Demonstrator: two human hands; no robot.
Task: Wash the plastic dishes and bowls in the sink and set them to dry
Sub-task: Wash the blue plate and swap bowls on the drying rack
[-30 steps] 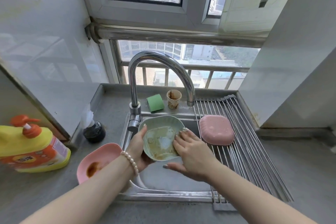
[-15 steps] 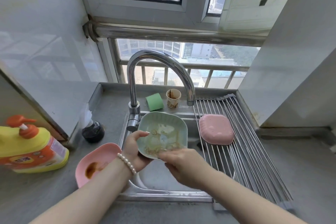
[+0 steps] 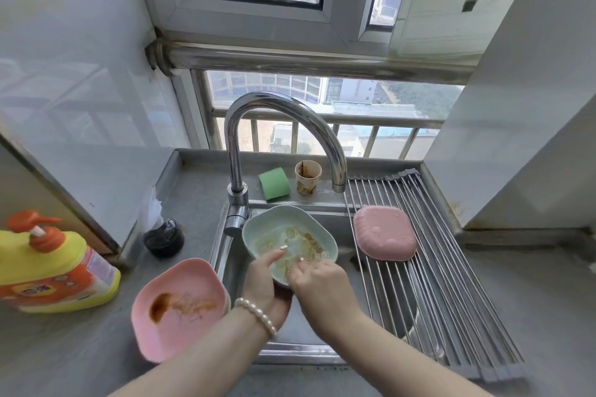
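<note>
The steel sink (image 3: 309,332) sits in the grey counter (image 3: 64,358) in front of me, under the window. A roll-up drying rack (image 3: 451,284) of steel rods covers the sink's right part. The chrome gooseneck faucet (image 3: 283,126) arches over the basin from the back left; I see no water coming from its spout.

At the far left stands a yellow detergent bottle (image 3: 54,271) with an orange pump. On the counter just left of the sink lies a pink dish (image 3: 180,306), face up, smeared with brown sauce; its right edge reaches the sink's rim.

I hold the green bowl (image 3: 290,238) over the basin, tilted toward me, with brown residue and suds inside. My left hand (image 3: 264,287) grasps its near left rim, thumb over the edge and inside the bowl, fingers underneath out of sight. A pearl bracelet (image 3: 258,316) circles that wrist. My right hand (image 3: 317,280) rests on the bowl's near inner wall with its fingers bent against the soiled surface; it grips nothing I can see.

1 pink bowl (image 3: 385,237) lies upside down on the rack, wet with droplets. Behind the sink, on the ledge, a green sponge (image 3: 274,184) sits just beside a stained paper cup (image 3: 308,177). A dark round jar (image 3: 164,237) stands near the left wall.
</note>
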